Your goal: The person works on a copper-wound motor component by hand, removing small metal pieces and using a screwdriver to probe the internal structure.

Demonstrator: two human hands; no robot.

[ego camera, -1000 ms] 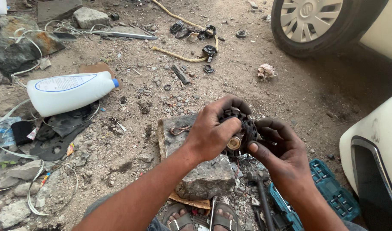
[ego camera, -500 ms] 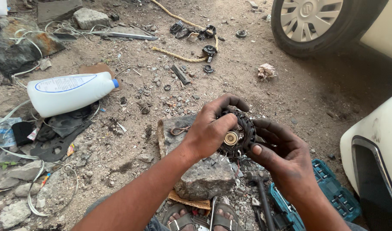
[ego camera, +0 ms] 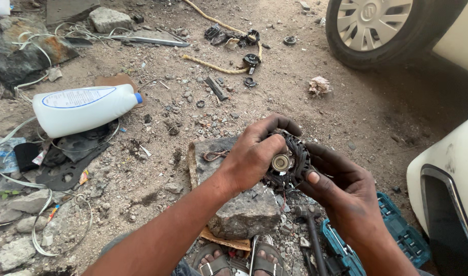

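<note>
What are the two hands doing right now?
Left hand: closed on the dark round part.
Right hand: fingers curled under the same part, holding it.

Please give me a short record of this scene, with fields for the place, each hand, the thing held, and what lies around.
place: dirt ground beside a car wheel
left hand: grips the dark round part from its left side, fingers curled over its top
right hand: supports the part from the right, thumb on its edge
thing held: dark round part, greasy, with a shiny metal hub in the middle
below the hands: stone block
nearby: white plastic bottle lying on its side; teal tool case; sandalled feet
</note>
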